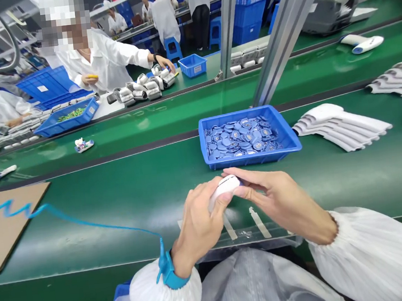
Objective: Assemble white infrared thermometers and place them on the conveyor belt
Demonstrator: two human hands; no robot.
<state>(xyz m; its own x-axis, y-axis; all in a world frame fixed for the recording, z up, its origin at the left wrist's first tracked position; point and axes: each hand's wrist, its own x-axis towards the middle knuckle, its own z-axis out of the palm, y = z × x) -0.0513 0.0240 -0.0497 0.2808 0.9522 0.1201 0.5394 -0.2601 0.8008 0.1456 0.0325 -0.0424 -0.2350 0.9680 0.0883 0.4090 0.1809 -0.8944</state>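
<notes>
Because the piece is so small, the left hand [197, 222] and the right hand [281, 199] are brought together just above the bench [98, 238], their fingers clamped from both sides on a small curved white plastic piece [225, 189]. That two-handed pinch seems meant to steady it and keep it up off the surface, where it can be turned and looked over closely. A blue wrist strap [168, 271] circles the left wrist, and its coiled blue cord [97, 227] runs away across the bench over a sheet of cardboard [7, 223], most likely to carry off static from the electronics being handled. Straight ahead, within easy reach, sits a blue plastic tray [246, 136] heaped with small round blue parts [239, 137], and to its right lie overlapping white plastic shells [342, 126], fanned so that each can be picked up singly. Two strips of clear tape [260, 222] are stuck to the bench just below the hands, perhaps as a marker. Across the line, a co-worker [101, 60] reaches over a cluster of silver-and-white parts [140, 87].
</notes>
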